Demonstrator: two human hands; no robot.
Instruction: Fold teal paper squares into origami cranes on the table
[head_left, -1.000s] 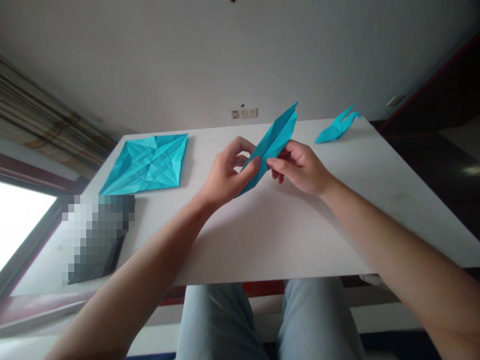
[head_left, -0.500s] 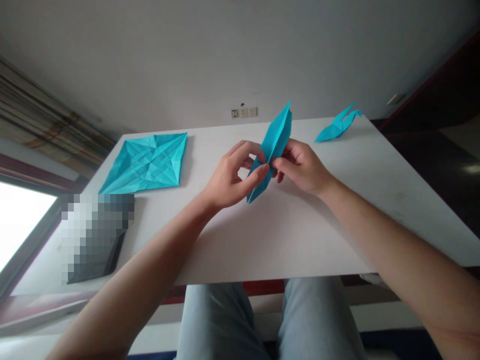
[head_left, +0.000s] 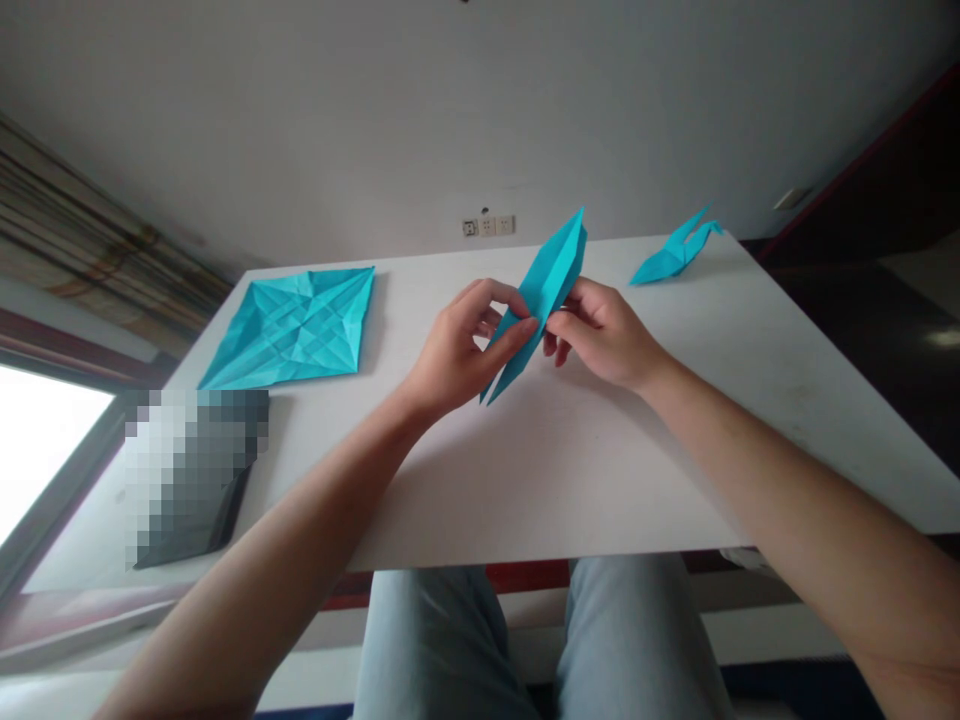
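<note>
A turquoise piece of folded origami paper (head_left: pixel 553 272), long and pointed at both ends, is held tilted above the table between both hands. My left hand (head_left: pixel 469 345) pinches its left side near the middle, thumb in front and index finger curled over it. On the opposite edge, my right hand (head_left: pixel 604 330) grips the paper between thumb and fingers; some fingertips are hidden behind it. The lower end splits into two narrow points.
The white table (head_left: pixel 480 490) carries a creased turquoise paper sheet (head_left: pixel 300 325) at the left and a folded paper crane (head_left: pixel 671 257) at the back right. A dark, pixelated flat object (head_left: pixel 195 480) lies near the left edge. Wall sockets (head_left: pixel 487 226) sit behind the table.
The folded paper has turned slightly, its lower end swinging left and its two points parting a little. Both hands keep their hold in nearly the same place.
</note>
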